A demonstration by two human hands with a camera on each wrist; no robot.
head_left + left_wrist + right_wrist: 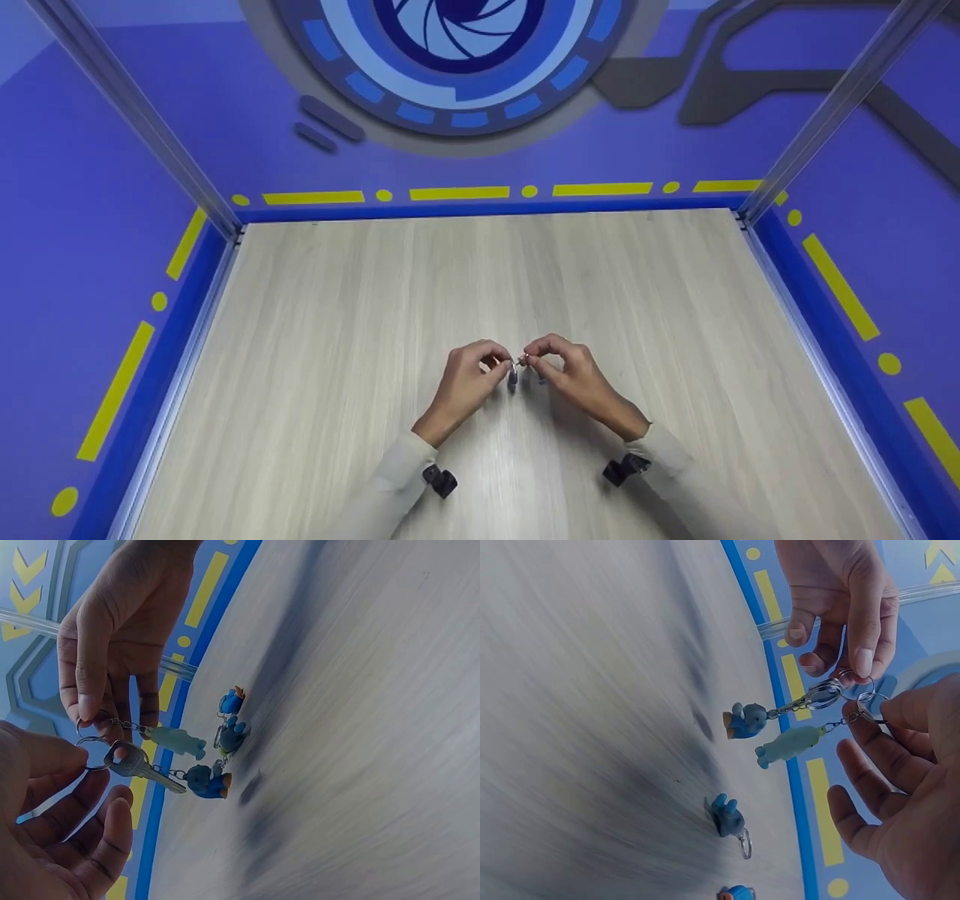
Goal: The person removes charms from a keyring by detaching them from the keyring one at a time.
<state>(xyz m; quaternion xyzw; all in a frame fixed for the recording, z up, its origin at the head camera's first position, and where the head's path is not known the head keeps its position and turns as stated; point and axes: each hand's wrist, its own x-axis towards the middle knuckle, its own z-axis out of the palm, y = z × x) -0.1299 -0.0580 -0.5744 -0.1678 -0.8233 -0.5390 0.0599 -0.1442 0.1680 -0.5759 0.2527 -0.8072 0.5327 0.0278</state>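
Observation:
My left hand (466, 381) pinches a metal key ring (95, 754) between thumb and forefinger. From that ring hang a silver key (133, 763) and a small blue elephant-like figure (745, 721) on a chain. Close beside it, my right hand (576, 379) pinches the ring (870, 701) of another keychain, whose pale green figure (789, 745) dangles from a short chain. The two rings overlap in the right wrist view; whether they are linked I cannot tell. Both hands are raised over the table, fingertips nearly meeting.
On the wooden table (360, 315) lie a blue-grey figure keychain (727, 816) with its ring, and another blue figure with orange parts (737, 893). Blue-purple panels (187, 112) with yellow marks stand at the back and both sides. Wrist cameras (626, 469) sit on the sleeves.

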